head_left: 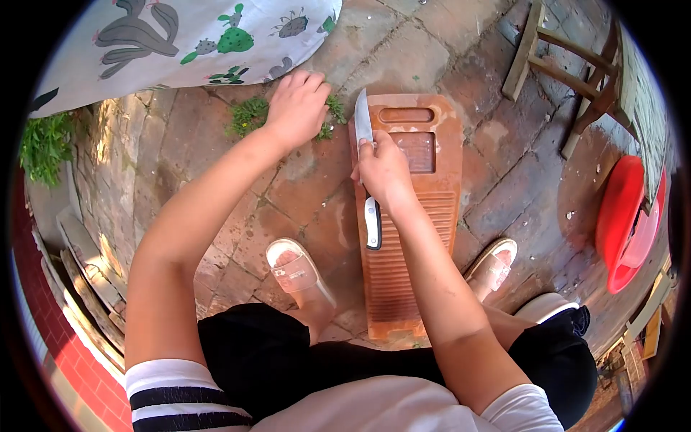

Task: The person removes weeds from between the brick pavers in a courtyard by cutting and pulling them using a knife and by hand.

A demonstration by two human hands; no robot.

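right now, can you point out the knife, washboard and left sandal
Knife [364,121]: head view, on the blade.
Washboard [393,266]: head view, on the ridges.
Left sandal [294,274]: head view, on the strap.

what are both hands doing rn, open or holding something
Left hand: fingers bent near the patterned cloth; cannot tell if it holds anything.
Right hand: closed around the middle of the knife.

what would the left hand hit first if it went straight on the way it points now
Probably the edge of the cactus-print fabric, just ahead of the left hand; depth is unclear, so it might pass above or just beside it.
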